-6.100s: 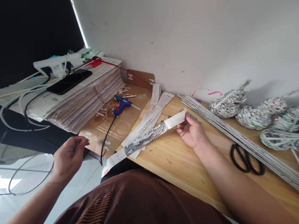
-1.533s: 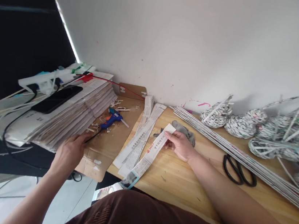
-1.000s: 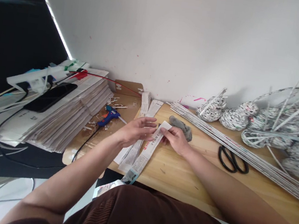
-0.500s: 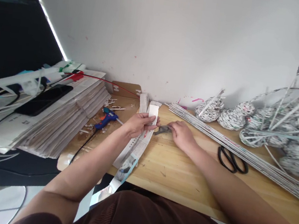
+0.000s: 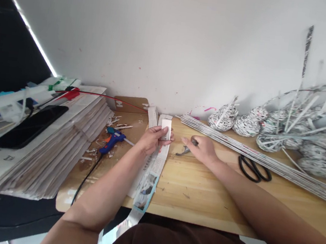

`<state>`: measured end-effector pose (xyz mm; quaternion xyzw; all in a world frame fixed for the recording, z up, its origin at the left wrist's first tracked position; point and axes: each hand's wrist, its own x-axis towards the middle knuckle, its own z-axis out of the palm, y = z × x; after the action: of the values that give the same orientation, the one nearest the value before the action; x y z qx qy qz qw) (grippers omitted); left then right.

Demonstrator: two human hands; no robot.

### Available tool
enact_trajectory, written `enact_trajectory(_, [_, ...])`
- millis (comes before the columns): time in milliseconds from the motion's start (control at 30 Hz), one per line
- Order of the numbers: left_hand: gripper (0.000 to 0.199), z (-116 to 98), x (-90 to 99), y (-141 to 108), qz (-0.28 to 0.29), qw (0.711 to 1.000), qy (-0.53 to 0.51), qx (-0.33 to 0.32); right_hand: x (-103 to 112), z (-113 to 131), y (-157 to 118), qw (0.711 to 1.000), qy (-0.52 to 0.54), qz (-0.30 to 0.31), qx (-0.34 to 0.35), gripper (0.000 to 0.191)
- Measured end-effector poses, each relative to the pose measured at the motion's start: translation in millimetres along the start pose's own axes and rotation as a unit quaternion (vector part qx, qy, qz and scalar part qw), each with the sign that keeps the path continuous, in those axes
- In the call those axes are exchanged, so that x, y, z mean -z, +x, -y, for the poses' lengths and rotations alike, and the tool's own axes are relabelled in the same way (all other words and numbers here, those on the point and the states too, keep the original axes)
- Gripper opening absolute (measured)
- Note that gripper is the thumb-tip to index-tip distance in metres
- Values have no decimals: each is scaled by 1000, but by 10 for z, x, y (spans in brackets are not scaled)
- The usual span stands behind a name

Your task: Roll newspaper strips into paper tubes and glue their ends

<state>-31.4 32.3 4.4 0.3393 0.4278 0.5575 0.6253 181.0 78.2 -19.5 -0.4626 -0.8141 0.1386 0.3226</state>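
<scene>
My left hand [image 5: 155, 139] is closed on a long newspaper strip [image 5: 163, 154], pinching it near its white upper end between thumb and fingers. The printed strip runs down over the table's front edge toward my lap. More newspaper strips [image 5: 152, 116] lie beneath and behind it. To the right, my right hand [image 5: 203, 148] is closed around a small grey tool [image 5: 185, 150]; its exact kind is unclear, since the fingers cover part of it. The tool points left, just above or on the wooden table [image 5: 189, 197], apart from the strip.
Left are a blue glue gun [image 5: 112, 139], paper scraps and a stack of folded paper [image 5: 56, 156] carrying a black phone [image 5: 30, 124]. Right are long paper rods [image 5: 237, 148], black-handled scissors [image 5: 254, 169] and woven paper shapes [image 5: 223, 117] by the wall.
My right hand has drawn the grey tool slightly right, away from the strip, and turned it. My left hand keeps its pinch on the strip. The view has shifted a little.
</scene>
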Motion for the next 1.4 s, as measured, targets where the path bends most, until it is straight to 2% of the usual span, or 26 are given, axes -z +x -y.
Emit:
enact_trajectory(200, [19, 40, -18, 4, 19, 1000, 17, -5, 28, 6, 3, 982, 155, -79, 77, 40])
enact_trajectory(267, [21, 48, -27, -7, 23, 999, 24, -1, 35, 12, 15, 975, 180, -99, 82, 38])
enact_trajectory(367, [24, 51, -43, -19, 24, 1000, 18, 0, 65, 47, 65, 972, 207, -112, 24, 39])
enact_trajectory(467, [22, 60, -60, -17, 25, 1000, 8, -12, 113, 145, 169, 960, 264, -85, -44, 39])
enact_trajectory(600, [19, 78, -64, -1, 33, 999, -3, -21, 135, 305, 328, 943, 320, -70, -55, 36])
enact_trajectory(700, [18, 68, -57, 7, 20, 999, -12, -28, 90, 342, 358, 969, 242, -54, 15, 38])
enact_trajectory(800, [19, 45, -54, 11, -10, 999, -20, -31, 11, 301, 266, 993, 80, 27, 85, 29])
enact_trajectory(867, [20, 38, -59, 14, -18, 999, -22, -28, -52, 265, 175, 991, -5, 82, 106, 24])
enact_trajectory(967, [21, 51, -76, 13, -16, 999, -23, -26, -149, 245, 90, 983, -76, 115, 118, 20])
enact_trajectory(1133, [21, 78, -100, -14, 5, 999, -19, -31, -247, 257, 113, 986, -126, 93, 49, 29])
enact_trajectory(1267, [23, 73, -92, -19, 5, 999, -19, -30, -193, 245, 118, 989, -127, 73, 23, 41])
enact_trajectory(1400, [25, 84, -80, 2, 0, 1000, -19, -23, -76, 262, 111, 997, -67, -20, 32, 42])
